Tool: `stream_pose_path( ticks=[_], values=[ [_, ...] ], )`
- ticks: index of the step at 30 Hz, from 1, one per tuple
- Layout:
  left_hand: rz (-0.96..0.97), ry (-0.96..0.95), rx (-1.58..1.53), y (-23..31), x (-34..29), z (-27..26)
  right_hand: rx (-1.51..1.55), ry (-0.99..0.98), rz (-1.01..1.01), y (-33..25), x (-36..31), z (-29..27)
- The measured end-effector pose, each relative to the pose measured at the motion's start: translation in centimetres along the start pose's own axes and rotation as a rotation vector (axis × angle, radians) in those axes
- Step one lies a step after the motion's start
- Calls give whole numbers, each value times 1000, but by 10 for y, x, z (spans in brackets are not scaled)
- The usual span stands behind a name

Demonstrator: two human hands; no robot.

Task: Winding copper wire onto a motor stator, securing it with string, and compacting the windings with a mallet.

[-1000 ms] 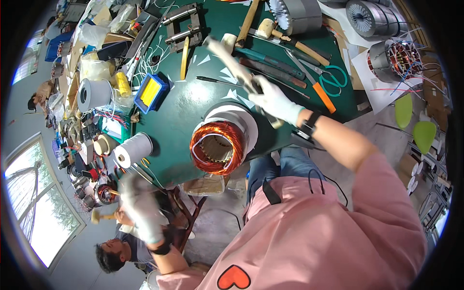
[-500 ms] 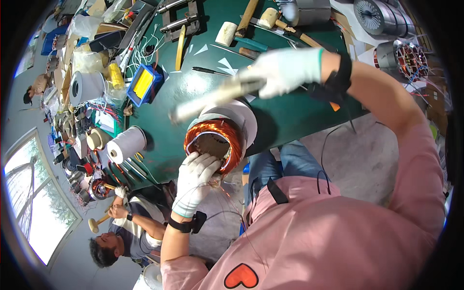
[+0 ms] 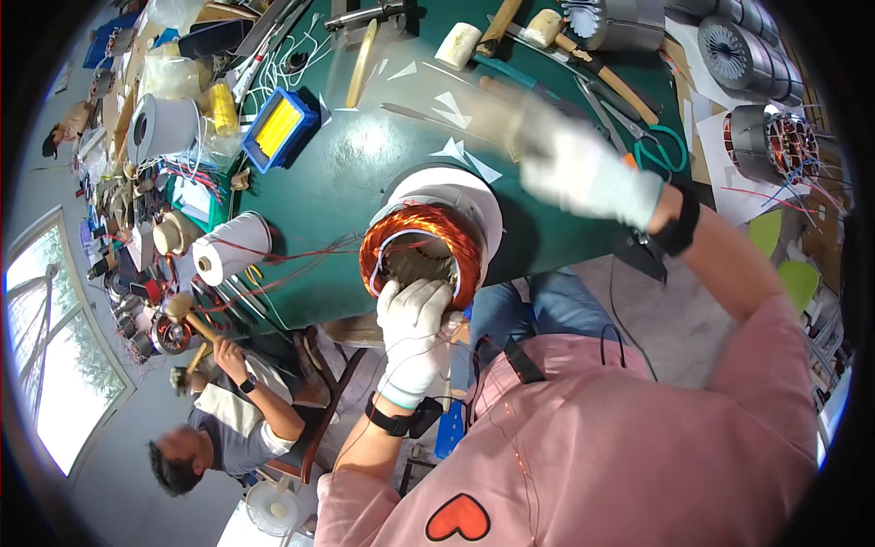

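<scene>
A motor stator (image 3: pixel 463 244) with a ring of orange copper winding and a pale collar lies near the bench edge, its bore facing me. My left hand (image 3: pixel 415 328), in a white glove, is closed on the near rim of the winding, with fingertips at the bore. Up and to the right of the stator is my right hand (image 3: pixel 588 173), gloved and blurred by motion. It is closed round a long pale stick-like tool (image 3: pixel 518 132), whose far part is smeared over the bench. Red wires run left from the stator.
On the green bench (image 3: pixel 337 201) lie a blue bin (image 3: pixel 281 130) with yellow strips, a white spool (image 3: pixel 232 246), mallets (image 3: pixel 458 46), teal-handled scissors (image 3: pixel 663 148) and white paper scraps (image 3: pixel 451 109). Another stator (image 3: pixel 766 144) stands at right. A co-worker (image 3: pixel 223 447) holds a mallet at lower left.
My right hand has swung right and slightly down, carrying the tool away from above the stator. My left hand stays on the winding rim. The whole view has shifted a little.
</scene>
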State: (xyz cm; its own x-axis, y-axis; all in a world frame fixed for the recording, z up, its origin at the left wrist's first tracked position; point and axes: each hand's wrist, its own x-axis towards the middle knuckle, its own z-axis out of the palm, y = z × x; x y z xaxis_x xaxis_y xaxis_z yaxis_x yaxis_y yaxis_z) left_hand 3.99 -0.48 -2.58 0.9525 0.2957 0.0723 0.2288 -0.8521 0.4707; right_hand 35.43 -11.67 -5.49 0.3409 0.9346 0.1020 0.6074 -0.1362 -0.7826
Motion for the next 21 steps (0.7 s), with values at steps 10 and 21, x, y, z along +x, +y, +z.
stream_pose_path(
  ticks=[10, 21],
  values=[
    [254, -246, 85, -36, 4, -31, 240, -50, 568, -17, 26, -21],
    [93, -157, 90, -6, -4, -11, 121, -873, 394, -35, 9, -25]
  ],
)
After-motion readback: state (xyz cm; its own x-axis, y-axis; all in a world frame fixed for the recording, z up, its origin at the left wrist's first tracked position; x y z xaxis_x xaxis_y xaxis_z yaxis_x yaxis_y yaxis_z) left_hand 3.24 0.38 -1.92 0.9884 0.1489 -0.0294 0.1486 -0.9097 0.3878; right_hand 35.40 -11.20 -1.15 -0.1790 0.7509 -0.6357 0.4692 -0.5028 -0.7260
